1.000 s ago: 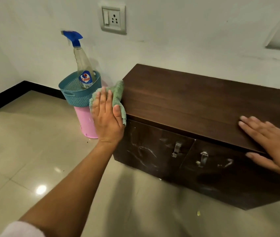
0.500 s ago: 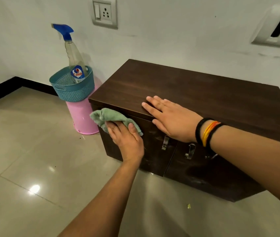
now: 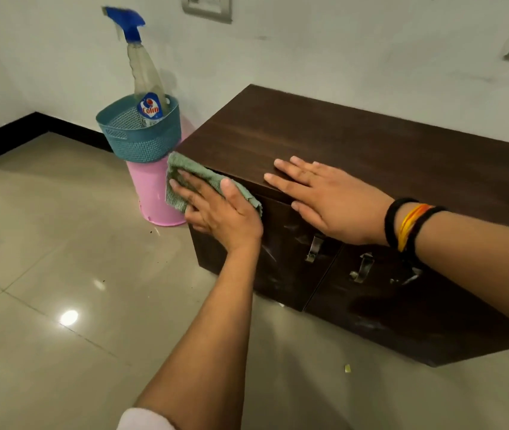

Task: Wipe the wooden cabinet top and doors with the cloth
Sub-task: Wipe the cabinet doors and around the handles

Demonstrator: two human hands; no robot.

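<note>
A low dark wooden cabinet (image 3: 355,144) stands on the floor against the white wall. Its two front doors (image 3: 281,274) carry metal handles and pale dusty smears. My left hand (image 3: 219,209) presses a green cloth (image 3: 185,172) against the upper left corner of the left door, fingers spread over it. My right hand (image 3: 324,197) lies flat on the front edge of the cabinet top, fingers apart, holding nothing. Black and orange bands circle that wrist.
Left of the cabinet, a pink bucket (image 3: 154,193) stands upside down with a teal basket (image 3: 141,138) on it. A spray bottle (image 3: 144,72) with a blue trigger leans in the basket. Glossy beige floor tiles (image 3: 60,274) stretch to the left and front; a wall socket (image 3: 206,7) sits above.
My left hand took the cloth from the cabinet's left side round to the top of the left door. My right hand slid left along the top's front edge.
</note>
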